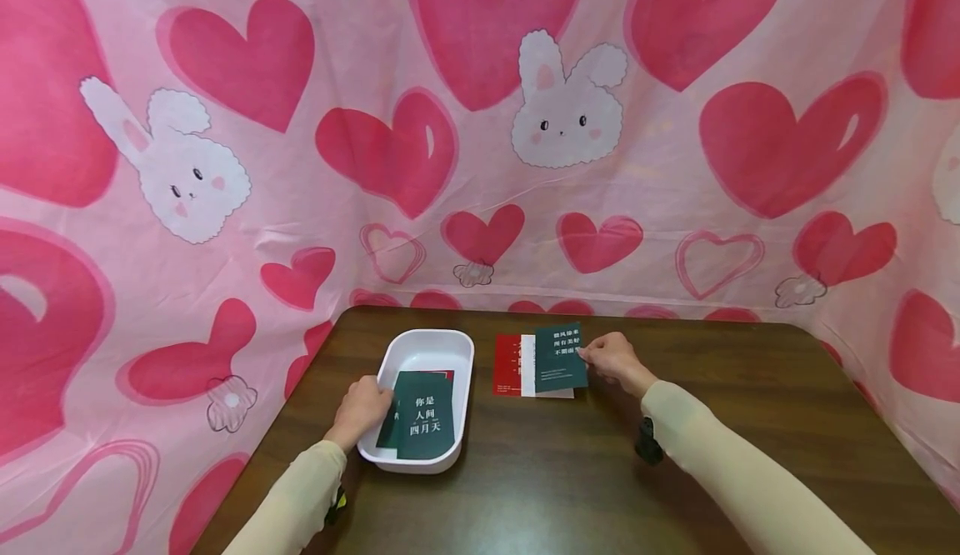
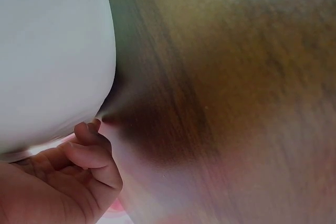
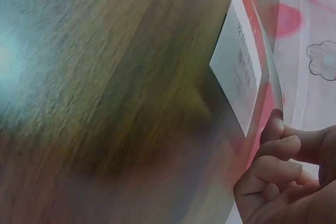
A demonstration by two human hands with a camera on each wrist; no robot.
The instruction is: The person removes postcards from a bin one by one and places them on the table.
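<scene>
My right hand [image 1: 617, 360] pinches a dark green card [image 1: 558, 363] with white lettering by its right edge. The green card is held over a white card [image 1: 528, 372], which overlaps a red card [image 1: 507, 363] lying on the table. In the right wrist view the green card shows edge-on above the white card [image 3: 239, 64]. My left hand [image 1: 363, 409] grips the left side of a white plastic tray [image 1: 420, 340], its fingers curled against the outer wall in the left wrist view. Inside the tray lie several cards, a green card [image 1: 425, 442] on top and a red corner behind it.
The brown wooden table [image 1: 540, 488] ends at a far edge close behind the tray and cards. Pink cloth [image 1: 480, 180] printed with hearts and rabbits hangs behind the table and along both sides.
</scene>
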